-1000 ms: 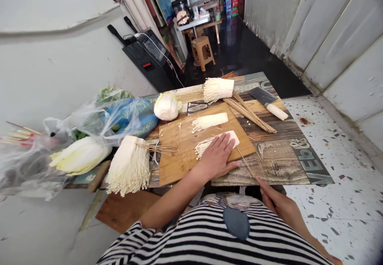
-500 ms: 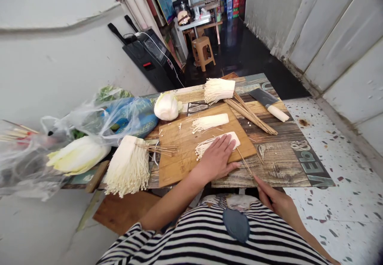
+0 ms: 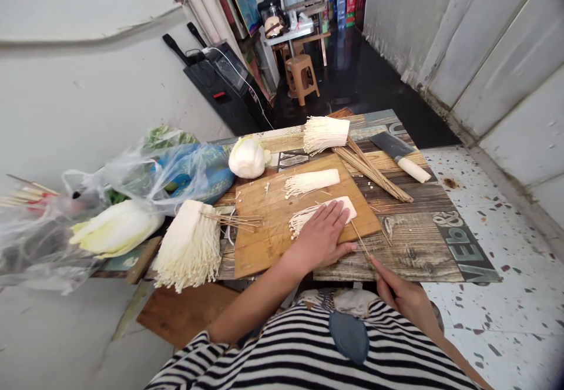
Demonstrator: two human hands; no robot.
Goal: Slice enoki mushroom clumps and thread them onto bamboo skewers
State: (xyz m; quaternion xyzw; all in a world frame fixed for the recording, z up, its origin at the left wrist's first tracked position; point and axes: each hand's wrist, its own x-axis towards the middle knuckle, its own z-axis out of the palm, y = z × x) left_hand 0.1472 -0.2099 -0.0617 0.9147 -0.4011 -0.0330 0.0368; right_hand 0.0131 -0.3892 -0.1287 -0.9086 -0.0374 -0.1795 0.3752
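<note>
My left hand (image 3: 324, 234) lies flat, fingers stretched out, over a bunch of enoki mushrooms (image 3: 349, 205) on the wooden cutting board (image 3: 264, 231). In my right hand (image 3: 403, 296), at the table's front edge, the fingers pinch a thin wooden skewer (image 3: 361, 238). The skewer's far end meets the root end of that bunch; whether it has gone in cannot be made out. Behind it on the board rests a second flat enoki bunch (image 3: 315, 182). A loose skewer (image 3: 386, 235) lies by the board's right edge.
Bundled skewers (image 3: 374, 174) and a cleaver (image 3: 400, 156) lie right of the board, with an enoki clump (image 3: 326, 134) behind. At left are skewered enoki (image 3: 189, 246), a napa cabbage (image 3: 117, 228), a round white vegetable (image 3: 247, 158) and plastic bags (image 3: 39, 237).
The whole view has shifted slightly. My hands, the skewer and the enoki bunch keep nearly the same places relative to each other.
</note>
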